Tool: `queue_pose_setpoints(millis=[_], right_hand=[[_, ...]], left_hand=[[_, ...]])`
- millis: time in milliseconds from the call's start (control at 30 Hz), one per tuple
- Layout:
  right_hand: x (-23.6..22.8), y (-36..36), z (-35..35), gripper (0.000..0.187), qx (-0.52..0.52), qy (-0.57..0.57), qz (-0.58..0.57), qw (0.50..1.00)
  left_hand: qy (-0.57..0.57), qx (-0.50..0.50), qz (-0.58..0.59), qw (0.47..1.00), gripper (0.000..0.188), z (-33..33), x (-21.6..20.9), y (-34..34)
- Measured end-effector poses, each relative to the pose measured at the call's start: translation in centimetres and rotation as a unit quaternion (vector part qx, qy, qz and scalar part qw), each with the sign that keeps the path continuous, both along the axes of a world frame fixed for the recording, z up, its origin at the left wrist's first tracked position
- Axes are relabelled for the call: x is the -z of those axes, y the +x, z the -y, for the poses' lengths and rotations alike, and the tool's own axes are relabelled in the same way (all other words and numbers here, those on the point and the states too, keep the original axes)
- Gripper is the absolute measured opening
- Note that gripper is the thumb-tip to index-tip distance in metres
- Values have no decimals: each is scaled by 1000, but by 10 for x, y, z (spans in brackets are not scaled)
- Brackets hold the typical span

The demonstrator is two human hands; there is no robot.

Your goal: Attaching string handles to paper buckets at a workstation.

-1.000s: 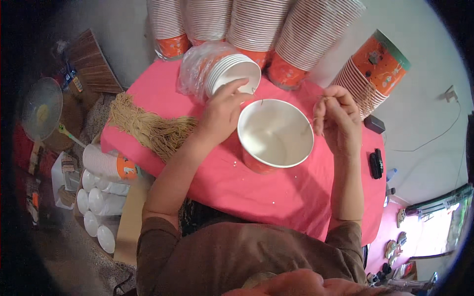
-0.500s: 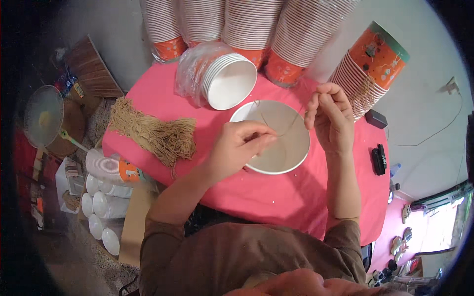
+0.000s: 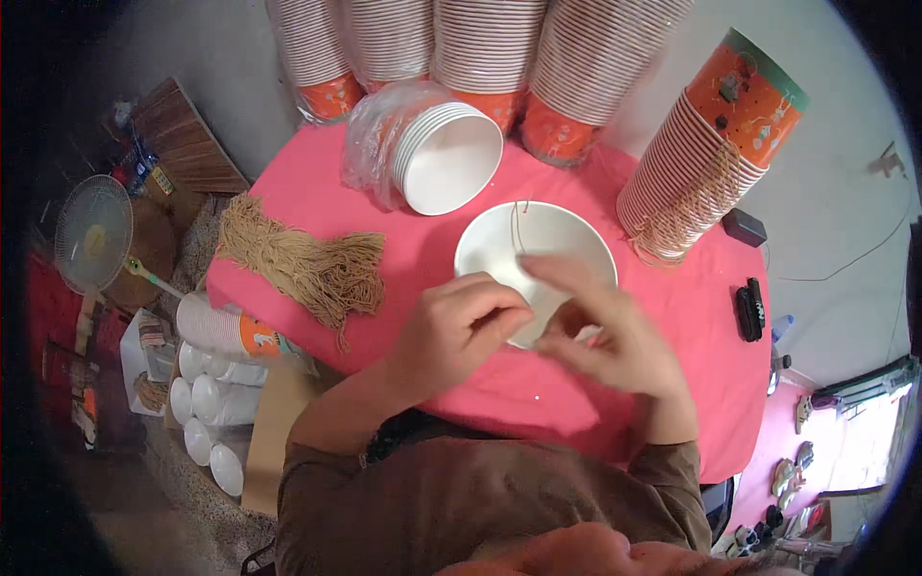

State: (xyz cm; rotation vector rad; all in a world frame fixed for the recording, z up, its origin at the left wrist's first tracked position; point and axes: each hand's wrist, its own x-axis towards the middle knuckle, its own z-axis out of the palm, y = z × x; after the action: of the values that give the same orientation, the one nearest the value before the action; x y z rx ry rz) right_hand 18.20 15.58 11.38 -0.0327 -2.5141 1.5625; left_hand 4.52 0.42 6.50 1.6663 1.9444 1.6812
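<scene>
A white paper bucket (image 3: 485, 252) stands open side up on the pink table, in front of me. A thin tan string (image 3: 516, 230) hangs over its far inner wall and runs down behind my fingers. My left hand (image 3: 461, 322) is closed in a pinch over the near-left rim; what lies between its fingertips is hidden. My right hand (image 3: 615, 336) is over the near-right rim, smeared by motion, its fingers bent close to the left fingertips. A bundle of tan strings (image 3: 303, 257) lies on the table to the left.
A plastic-wrapped stack of white buckets (image 3: 447, 163) lies behind the bucket. Tall bucket stacks (image 3: 480, 48) line the back. Strings hang on the leaning orange stack (image 3: 706, 158) at right. A black box (image 3: 744, 228) and a black object (image 3: 750, 309) sit at the right edge.
My right hand has come down and left, from raised at the right to beside my left hand. The left hand has moved slightly nearer to me. The string's second strand across the bucket no longer shows.
</scene>
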Motion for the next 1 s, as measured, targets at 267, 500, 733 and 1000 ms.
queue_pose_setpoints(millis=[267,500,733,1000], right_hand=[[19,-7,-5,20,21,139,-137,981],[24,-12,-9,7,28,124,-186,974],[33,-14,-14,8,22,-78,-65,995],[35,-17,-12,5,34,13,-109,993]], left_hand=[[-2,8,-38,999,9,-5,3,5],[9,47,14,999,4,-2,6,6],[-28,-25,-63,997,6,0,-3,8],[-8,-74,-94,993,13,-5,4,5]])
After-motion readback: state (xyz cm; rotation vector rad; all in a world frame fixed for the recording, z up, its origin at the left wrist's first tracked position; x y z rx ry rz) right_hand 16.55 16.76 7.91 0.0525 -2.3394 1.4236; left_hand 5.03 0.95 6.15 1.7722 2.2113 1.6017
